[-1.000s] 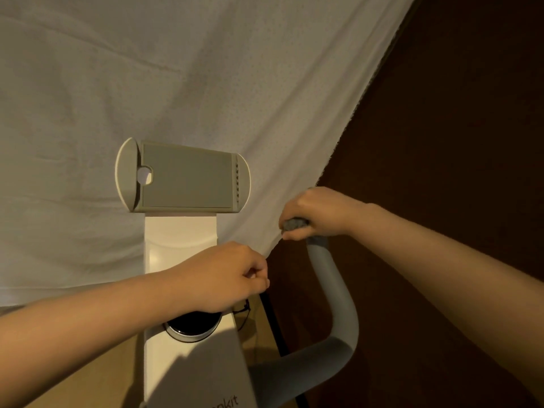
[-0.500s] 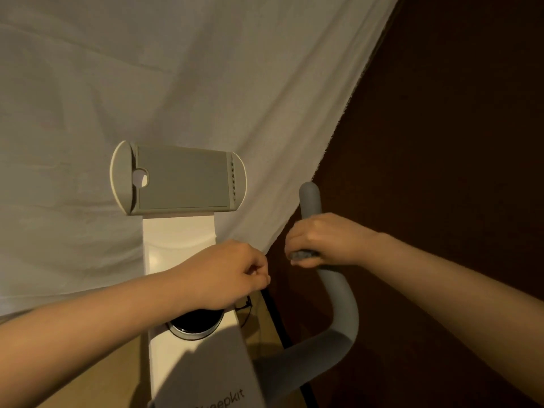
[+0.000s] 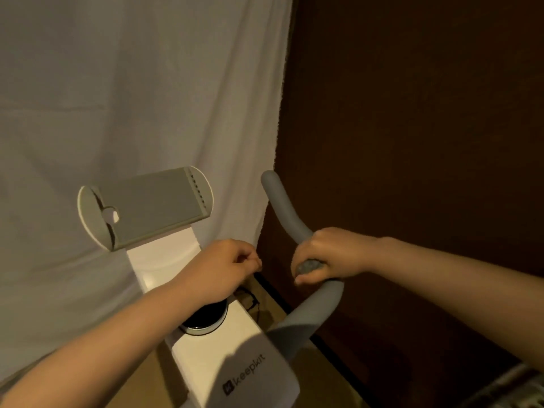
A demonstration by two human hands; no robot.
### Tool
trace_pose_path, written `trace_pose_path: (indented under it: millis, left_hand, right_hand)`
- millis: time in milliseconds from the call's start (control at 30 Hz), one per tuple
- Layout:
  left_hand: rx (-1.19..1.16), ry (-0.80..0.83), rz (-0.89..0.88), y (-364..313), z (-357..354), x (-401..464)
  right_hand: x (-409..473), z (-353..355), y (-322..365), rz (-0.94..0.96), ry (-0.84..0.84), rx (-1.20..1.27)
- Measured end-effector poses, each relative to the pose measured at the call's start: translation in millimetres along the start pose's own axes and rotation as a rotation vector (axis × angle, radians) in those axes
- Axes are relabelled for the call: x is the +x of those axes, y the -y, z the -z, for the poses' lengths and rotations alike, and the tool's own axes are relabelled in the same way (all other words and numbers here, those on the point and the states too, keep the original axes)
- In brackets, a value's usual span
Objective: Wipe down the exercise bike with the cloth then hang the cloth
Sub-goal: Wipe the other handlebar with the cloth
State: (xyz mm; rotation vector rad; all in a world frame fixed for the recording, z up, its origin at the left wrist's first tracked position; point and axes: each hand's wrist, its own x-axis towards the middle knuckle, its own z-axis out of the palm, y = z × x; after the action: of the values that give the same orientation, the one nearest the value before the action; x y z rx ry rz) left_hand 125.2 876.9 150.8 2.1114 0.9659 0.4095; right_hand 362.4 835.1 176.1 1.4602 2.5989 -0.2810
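Observation:
The exercise bike's white column (image 3: pixel 235 357) rises at lower centre, with a grey tablet holder (image 3: pixel 153 204) on top and a black dial (image 3: pixel 206 320) beneath my left wrist. A curved grey handlebar (image 3: pixel 282 207) stands to the right. My right hand (image 3: pixel 332 251) grips a small grey cloth (image 3: pixel 307 266) wrapped against the handlebar at its bend; most of the cloth is hidden under my fingers. My left hand (image 3: pixel 223 269) hovers over the column with fingers curled, and I see nothing in it.
A white curtain (image 3: pixel 132 98) hangs behind the bike, filling the left half. A dark brown wall (image 3: pixel 412 128) fills the right. A thin black cable (image 3: pixel 250 298) lies by the column over a tan floor (image 3: pixel 318 375).
My right hand slid with the cloth from the handlebar's tip down to its bend, baring the upper bar. My left hand stayed curled over the column. The view tilted.

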Motion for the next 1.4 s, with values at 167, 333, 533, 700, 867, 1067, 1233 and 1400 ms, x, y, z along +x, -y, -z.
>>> trace_pose_path:
  millis: [167,333,533,700,867,1067,1233,1400]
  left_hand:
    - [0.0,-0.017,-0.025,-0.8,0.2,-3.5]
    - [0.164,-0.042,-0.113,-3.2,-1.6,-8.1]
    - [0.257,0.012,-0.162,-1.9,-1.4,-18.4]
    - [0.392,0.079,-0.207,-3.0,-9.5,-32.0]
    - [0.452,0.14,-0.205,-7.4,-15.0,-30.9]
    - [0.492,0.244,-0.178,-17.7,-26.4,-16.3]
    - [0.322,0.24,-0.152,-29.1,-60.1,-5.3]
    - [0.336,0.252,-0.174,-23.0,-71.5,-7.0]
  right_hand:
    - [-18.0,-24.9,16.7,-0.201,-0.169,0.172]
    - [-23.1,-45.3,42.5,-0.451,-0.462,0.195]
    - [-20.8,-62.0,88.4,-0.457,-0.703,0.512]
    - [-9.5,-84.3,125.9,-0.573,-0.911,0.425]
    - [-17.0,-90.9,108.9,-0.63,-1.196,0.565]
    - [-30.2,-104.3,103.1,-0.469,-1.158,0.644]
    - [-12.0,-107.7,125.2,-0.741,-1.457,0.859]
    - [-3.5,-95.2,100.7,-0.946,-1.593,1.062]
